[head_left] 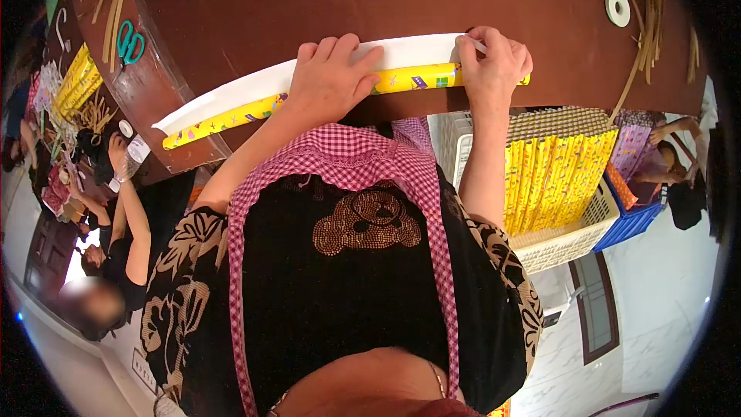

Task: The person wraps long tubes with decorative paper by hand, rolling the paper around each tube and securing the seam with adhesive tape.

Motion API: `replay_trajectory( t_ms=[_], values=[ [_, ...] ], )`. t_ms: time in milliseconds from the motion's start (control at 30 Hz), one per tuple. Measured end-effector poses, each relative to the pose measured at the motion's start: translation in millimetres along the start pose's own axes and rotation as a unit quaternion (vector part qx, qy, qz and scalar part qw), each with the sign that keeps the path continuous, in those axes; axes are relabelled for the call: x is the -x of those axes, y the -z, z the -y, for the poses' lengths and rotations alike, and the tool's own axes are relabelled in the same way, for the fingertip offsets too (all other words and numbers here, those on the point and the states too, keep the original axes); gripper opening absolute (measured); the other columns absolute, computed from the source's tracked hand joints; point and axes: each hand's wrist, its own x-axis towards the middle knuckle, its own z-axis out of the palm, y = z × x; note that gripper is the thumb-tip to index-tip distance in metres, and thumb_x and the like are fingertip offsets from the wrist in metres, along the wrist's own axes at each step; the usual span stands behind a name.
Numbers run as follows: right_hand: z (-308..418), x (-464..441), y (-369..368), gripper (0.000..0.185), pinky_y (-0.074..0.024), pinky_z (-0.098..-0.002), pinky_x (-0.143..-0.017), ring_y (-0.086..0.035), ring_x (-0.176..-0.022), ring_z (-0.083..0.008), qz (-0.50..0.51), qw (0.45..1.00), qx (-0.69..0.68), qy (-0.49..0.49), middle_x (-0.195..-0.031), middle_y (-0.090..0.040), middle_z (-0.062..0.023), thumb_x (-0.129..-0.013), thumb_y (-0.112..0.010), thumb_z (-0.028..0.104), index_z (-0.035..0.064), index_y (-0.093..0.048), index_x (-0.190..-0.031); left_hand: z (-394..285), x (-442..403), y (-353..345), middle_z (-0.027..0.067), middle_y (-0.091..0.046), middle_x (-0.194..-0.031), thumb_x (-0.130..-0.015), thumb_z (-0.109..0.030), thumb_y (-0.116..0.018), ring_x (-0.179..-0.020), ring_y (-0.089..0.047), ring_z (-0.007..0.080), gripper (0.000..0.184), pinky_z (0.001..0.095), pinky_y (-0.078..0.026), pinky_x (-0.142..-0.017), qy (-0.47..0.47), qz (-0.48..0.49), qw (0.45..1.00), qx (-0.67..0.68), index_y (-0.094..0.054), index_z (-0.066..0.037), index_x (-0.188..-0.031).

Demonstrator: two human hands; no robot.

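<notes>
A long roll of yellow patterned paper (417, 79) lies along the near edge of the brown table, its white inner side (231, 91) showing as a strip on the far side. My left hand (332, 77) rests on the roll near its middle, fingers spread over the white strip. At the roll's right end is my right hand (494, 66), thumb and forefinger pinched on a small whitish strip (477, 45) at the white edge.
Teal scissors (130, 42) and brown strips (117, 0) lie at the table's left. A white tape roll (617, 8) sits at the right, beside more strips. Below right, a cream basket (557, 251) holds yellow pleated pieces (552, 177). Other people are at both sides.
</notes>
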Motion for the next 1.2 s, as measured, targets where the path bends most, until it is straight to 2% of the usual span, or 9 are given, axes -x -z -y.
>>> replay_trajectory(
  t_ms=[533,700,833,900,1000,1033,1100,1200],
  values=[
    [4,0,-1,0.012,-0.0313,-0.0428,-0.101,-0.056,-0.091,-0.0229,-0.029,0.999,-0.016,0.001,-0.077,-0.066,-0.0009,-0.079,-0.074,0.022,0.0121,-0.07,-0.085,-3,-42,-6,0.0046,-0.053,-0.096,-0.082,-0.042,-0.071,-0.088,-0.051,0.0204,0.044,0.0353,-0.036,-0.073,-0.089,-0.017,0.994,-0.058,-0.067,-0.021,-0.119],
    [3,1,-1,0.012,-0.0319,-0.0445,-0.1,-0.056,-0.092,-0.0233,-0.032,0.999,-0.01,-0.003,-0.077,-0.066,-0.0007,-0.079,-0.074,0.022,0.0122,-0.069,-0.084,-28,-64,-8,0.0017,-0.053,-0.096,-0.078,-0.04,-0.073,-0.085,-0.053,0.0185,0.049,0.0339,-0.039,-0.072,-0.12,-0.031,0.992,-0.012,-0.064,-0.012,-0.117],
    [1,0,-3,0.013,-0.0327,-0.0463,-0.099,-0.056,-0.092,-0.0237,-0.034,0.999,-0.003,0.002,-0.076,-0.065,-0.0011,-0.079,-0.074,0.022,0.0125,-0.067,-0.085,-36,-72,-20,0.0003,-0.054,-0.097,-0.076,-0.038,-0.074,-0.086,-0.054,0.0172,0.05,0.0329,-0.04,-0.072,-0.144,-0.035,0.989,0.02,-0.063,-0.01,-0.115],
    [0,0,-1,0.014,-0.0327,-0.0465,-0.1,-0.057,-0.092,-0.0237,-0.034,0.999,-0.005,0.0,-0.076,-0.065,-0.0015,-0.079,-0.075,0.022,0.0123,-0.067,-0.085,-36,-73,-19,0.0023,-0.057,-0.12,-0.08,-0.04,-0.07,-0.097,-0.055,0.0197,0.056,0.0362,-0.041,-0.083,-0.129,0.027,0.991,0.033,-0.06,-0.008,-0.125],
    [0,0,2,0.015,-0.0324,-0.0472,-0.101,-0.057,-0.092,-0.0237,-0.03,0.999,-0.012,-0.001,-0.076,-0.064,-0.002,-0.079,-0.075,0.023,0.0119,-0.067,-0.085,-32,-75,-20,0.0026,-0.057,-0.121,-0.082,-0.042,-0.067,-0.097,-0.055,0.0195,0.056,0.0357,-0.041,-0.081,-0.144,0.017,0.988,0.043,-0.06,-0.008,-0.125],
    [0,0,2,0.015,-0.0322,-0.0476,-0.102,-0.057,-0.092,-0.0236,-0.028,0.999,-0.017,-0.001,-0.076,-0.064,-0.0022,-0.079,-0.075,0.023,0.0116,-0.067,-0.085,-32,-75,-20,0.0026,-0.057,-0.121,-0.082,-0.042,-0.067,-0.097,-0.055,0.0195,0.056,0.0357,-0.041,-0.081,-0.146,0.017,0.988,0.043,-0.06,-0.008,-0.125],
    [1,-1,3,0.016,-0.0319,-0.0478,-0.103,-0.057,-0.092,-0.0234,-0.019,1.0,-0.012,-0.005,-0.077,-0.064,-0.0024,-0.079,-0.075,0.023,0.0116,-0.067,-0.087,-32,-77,-22,-0.0017,-0.057,-0.106,-0.077,-0.042,-0.07,-0.086,-0.054,0.0153,0.051,0.0319,-0.04,-0.072,-0.162,-0.055,0.985,0.031,-0.063,-0.01,-0.115],
    [-2,-2,15,0.018,-0.031,-0.0486,-0.105,-0.058,-0.093,-0.0229,0.003,1.0,-0.003,-0.001,-0.079,-0.065,-0.0027,-0.079,-0.075,0.024,0.0121,-0.068,-0.09,-32,-75,-23,-0.0012,-0.057,-0.107,-0.079,-0.044,-0.069,-0.086,-0.053,0.0149,0.051,0.0316,-0.039,-0.073,-0.161,-0.051,0.985,0.03,-0.063,-0.009,-0.116]
  ],
)
